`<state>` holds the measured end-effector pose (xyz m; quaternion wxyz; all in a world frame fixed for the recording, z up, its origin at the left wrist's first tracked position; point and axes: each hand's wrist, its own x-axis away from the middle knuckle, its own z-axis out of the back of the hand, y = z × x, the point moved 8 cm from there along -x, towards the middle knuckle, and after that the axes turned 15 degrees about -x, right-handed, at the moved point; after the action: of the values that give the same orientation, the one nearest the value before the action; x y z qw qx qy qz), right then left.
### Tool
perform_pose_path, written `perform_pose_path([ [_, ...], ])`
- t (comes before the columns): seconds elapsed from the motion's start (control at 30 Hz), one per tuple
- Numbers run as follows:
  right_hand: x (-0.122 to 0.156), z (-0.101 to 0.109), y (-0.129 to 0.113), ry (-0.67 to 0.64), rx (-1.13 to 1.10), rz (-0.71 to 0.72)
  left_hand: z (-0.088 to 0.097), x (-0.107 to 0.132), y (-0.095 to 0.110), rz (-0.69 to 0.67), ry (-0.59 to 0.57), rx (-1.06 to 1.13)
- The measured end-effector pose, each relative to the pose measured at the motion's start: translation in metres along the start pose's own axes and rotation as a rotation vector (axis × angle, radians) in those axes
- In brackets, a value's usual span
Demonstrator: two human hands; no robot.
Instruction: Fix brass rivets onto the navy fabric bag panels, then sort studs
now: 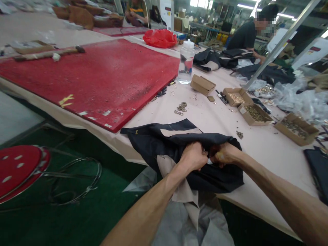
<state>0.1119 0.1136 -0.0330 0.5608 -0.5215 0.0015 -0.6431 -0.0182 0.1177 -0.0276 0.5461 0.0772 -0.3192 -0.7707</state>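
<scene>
A black fabric piece with beige lining (153, 136), perhaps a bag, lies bunched at the table's front edge. Over its folds my left hand (195, 155) is closed, fingers curled inward. My right hand (223, 154) is closed beside it, the fingertips almost meeting those of the left. A small whitish bit (210, 161) shows between the two hands; its kind is not clear. What each hand pinches is hidden by fingers and cloth. Beige lining (166, 164) hangs out of the black fabric below my left wrist.
A red board (102, 75) covers the table's left side. Behind the fabric lie metal rings (181, 107), a water bottle (186, 61) and small boxes of hardware (255, 114). A red stool (20, 169) stands at left. A person (249, 32) works at the far right.
</scene>
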Motion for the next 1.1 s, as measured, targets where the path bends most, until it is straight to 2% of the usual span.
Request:
perform_pose_path([
  [0.1,-0.007,0.005,-0.005,-0.009,0.109,-0.03,0.003,-0.005,0.002,0.003,0.048,-0.012],
  [0.27,-0.011,0.003,-0.005,-0.066,0.226,-0.037,0.004,-0.005,0.009,0.0,0.038,-0.041],
  [0.37,-0.005,-0.003,-0.002,-0.038,0.173,-0.039,0.006,0.003,0.012,-0.01,0.036,-0.06],
  [0.47,0.003,-0.004,0.005,0.066,0.045,-0.015,0.01,0.022,0.016,-0.038,0.068,-0.046],
  [0.53,0.009,-0.005,0.012,0.106,-0.049,0.017,0.018,0.044,0.021,-0.076,0.165,-0.003],
  [0.63,0.019,-0.007,0.022,0.128,-0.197,0.086,0.039,0.091,0.028,-0.117,0.42,0.025],
  [0.73,0.032,-0.005,0.027,0.202,-0.325,0.198,0.056,0.147,0.014,0.002,0.71,0.013],
  [0.8,0.039,-0.006,0.027,0.24,-0.377,0.282,0.055,0.181,-0.008,0.128,0.866,0.046],
  [0.9,0.047,-0.008,0.023,0.278,-0.344,0.382,0.034,0.218,-0.052,0.344,1.005,0.207],
  [0.97,0.051,-0.006,0.019,0.345,-0.288,0.452,0.007,0.228,-0.087,0.549,0.995,0.452],
  [1.03,0.056,-0.002,0.019,0.411,-0.3,0.491,-0.03,0.223,-0.113,0.723,0.825,0.818],
  [1.1,0.059,-0.003,0.027,0.418,-0.398,0.49,-0.062,0.207,-0.118,0.757,0.581,1.176],
])
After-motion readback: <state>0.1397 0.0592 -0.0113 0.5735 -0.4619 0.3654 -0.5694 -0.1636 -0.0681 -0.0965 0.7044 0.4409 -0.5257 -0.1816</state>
